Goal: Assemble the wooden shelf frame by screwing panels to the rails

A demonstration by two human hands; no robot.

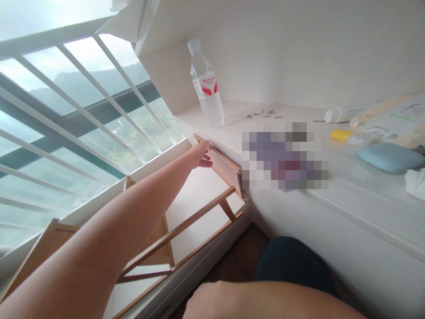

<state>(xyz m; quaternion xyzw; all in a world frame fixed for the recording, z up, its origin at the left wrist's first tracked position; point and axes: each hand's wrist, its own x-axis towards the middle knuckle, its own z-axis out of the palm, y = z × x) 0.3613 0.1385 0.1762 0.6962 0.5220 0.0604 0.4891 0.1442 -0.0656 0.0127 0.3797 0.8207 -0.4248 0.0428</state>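
My left hand point(202, 157) reaches out with its fingers apart, at the inner face of an upright wooden end panel point(226, 166). The fingertips seem to touch the panel, though the exact contact is hard to see. That panel belongs to a light-brown wooden frame point(195, 217) with long rails, lying on a white surface along the window. At the bottom edge my right hand point(206, 301) shows only its back and wrist; its fingers are hidden.
On the pale ledge stand a water bottle point(207, 88), several loose screws point(265, 114), a white tube point(343, 114), a yellow-capped item point(341, 135), a plastic packet point(392, 119) and a blue-grey case point(392, 157). A patch there is blurred out. A barred window point(83, 102) lies left.
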